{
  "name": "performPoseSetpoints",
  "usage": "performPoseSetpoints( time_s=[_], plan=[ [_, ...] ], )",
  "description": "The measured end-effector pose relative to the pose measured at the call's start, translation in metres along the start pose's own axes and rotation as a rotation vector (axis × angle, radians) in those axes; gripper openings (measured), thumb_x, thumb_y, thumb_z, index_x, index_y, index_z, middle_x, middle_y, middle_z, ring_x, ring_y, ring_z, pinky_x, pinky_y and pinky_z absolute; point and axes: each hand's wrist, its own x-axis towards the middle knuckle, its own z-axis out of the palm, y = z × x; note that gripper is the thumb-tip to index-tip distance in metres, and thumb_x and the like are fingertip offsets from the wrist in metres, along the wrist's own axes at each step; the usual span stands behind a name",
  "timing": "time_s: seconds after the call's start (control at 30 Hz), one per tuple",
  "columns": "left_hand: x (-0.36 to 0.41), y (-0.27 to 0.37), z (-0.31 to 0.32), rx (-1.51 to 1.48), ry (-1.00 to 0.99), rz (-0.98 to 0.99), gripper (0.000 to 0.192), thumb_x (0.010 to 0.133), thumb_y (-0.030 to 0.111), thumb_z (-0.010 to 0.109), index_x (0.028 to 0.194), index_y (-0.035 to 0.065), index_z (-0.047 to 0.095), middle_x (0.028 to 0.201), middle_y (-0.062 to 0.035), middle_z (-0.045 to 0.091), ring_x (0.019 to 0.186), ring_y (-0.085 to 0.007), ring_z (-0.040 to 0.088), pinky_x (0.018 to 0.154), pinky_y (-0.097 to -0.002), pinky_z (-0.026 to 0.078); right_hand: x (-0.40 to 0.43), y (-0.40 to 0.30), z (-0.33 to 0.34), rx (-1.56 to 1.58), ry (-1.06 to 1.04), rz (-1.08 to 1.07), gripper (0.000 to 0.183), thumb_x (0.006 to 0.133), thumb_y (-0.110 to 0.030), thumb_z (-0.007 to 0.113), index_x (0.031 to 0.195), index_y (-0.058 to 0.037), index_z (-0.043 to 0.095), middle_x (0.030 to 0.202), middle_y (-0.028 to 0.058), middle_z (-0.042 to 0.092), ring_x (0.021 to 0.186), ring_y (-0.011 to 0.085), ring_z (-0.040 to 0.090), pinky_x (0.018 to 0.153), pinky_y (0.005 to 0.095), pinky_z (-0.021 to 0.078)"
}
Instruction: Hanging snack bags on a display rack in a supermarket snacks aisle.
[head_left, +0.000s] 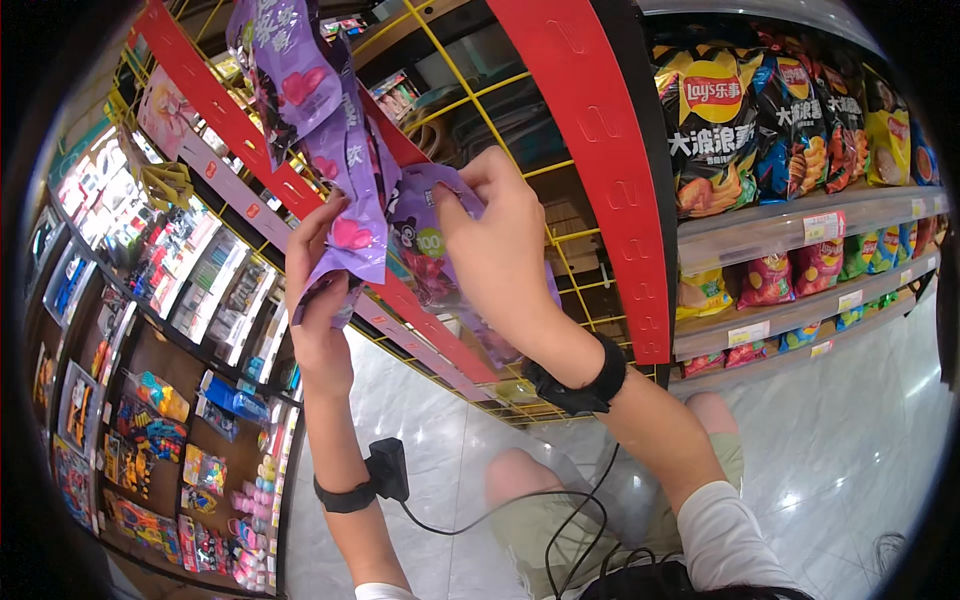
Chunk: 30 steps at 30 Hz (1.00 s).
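Purple candy packets with pink pictures hang along a red display strip (431, 322). My left hand (324, 352) holds one glossy purple packet (351, 238), its thumb and fingers wrapped around the packet's lower end. To the right of it, my right hand (499, 240) pinches the upper edge of another purple packet (426, 244), which bears a panda picture and a green spot. Whether this packet is hooked on the strip is hidden by my fingers. Higher up hangs one more purple packet (307, 86), partly overlapping the ones below.
A yellow wire grid (472, 97) stands behind the packets. Another red hook strip (600, 142) runs down to its right. Lay's chip bags (712, 127) fill shelves at right; toy shelves (150, 420) stand left. Black cable (480, 517) hangs between my wrist straps above the tiled floor (427, 555).
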Motion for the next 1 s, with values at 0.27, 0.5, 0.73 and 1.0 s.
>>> performPoseSetpoints(
  time_s=[0.27,0.5,0.73,1.0],
  plan=[
    [0.002,-0.004,-0.001,0.063,0.030,0.009,0.065,0.065,0.026,0.041,0.122,-0.0044,0.038,0.126,-0.0169,0.041,0.121,-0.0243,0.036,0.101,-0.0326,0.024,0.004,0.004,0.006,0.044,-0.044,0.095,0.011,0.070,-0.001,0.056,0.078,0.0028,0.049,0.063,0.0204,0.055,0.062,0.0361,0.057,0.056,0.0398,0.0418],
    [0.002,-0.006,-0.005,0.099,0.020,0.009,0.064,0.068,0.026,0.044,0.124,-0.0040,0.037,0.124,-0.0145,0.042,0.115,-0.0215,0.042,0.095,-0.0298,0.031,0.006,0.000,0.004,-0.012,-0.037,0.049,0.008,0.068,0.001,0.056,0.073,0.0039,0.051,0.065,0.0228,0.056,0.065,0.0392,0.056,0.057,0.0415,0.0421],
    [0.003,-0.010,-0.003,0.051,0.007,0.029,0.062,0.071,0.024,0.046,0.125,-0.0032,0.036,0.122,-0.0120,0.043,0.107,-0.0182,0.049,0.088,-0.0272,0.039,0.003,0.003,0.000,-0.074,-0.105,0.076,0.008,0.066,0.001,0.057,0.071,0.0055,0.052,0.067,0.0251,0.056,0.070,0.0401,0.057,0.062,0.0417,0.0439],
    [0.002,-0.003,0.003,0.057,-0.040,0.001,0.054,0.073,0.009,0.044,0.126,0.0013,0.035,0.131,-0.0147,0.038,0.121,-0.0231,0.037,0.098,-0.0317,0.029,0.004,-0.001,-0.004,-0.097,-0.165,0.045,0.010,0.067,0.000,0.057,0.076,0.0057,0.054,0.067,0.0248,0.057,0.066,0.0379,0.059,0.059,0.0402,0.0451]
  ],
)
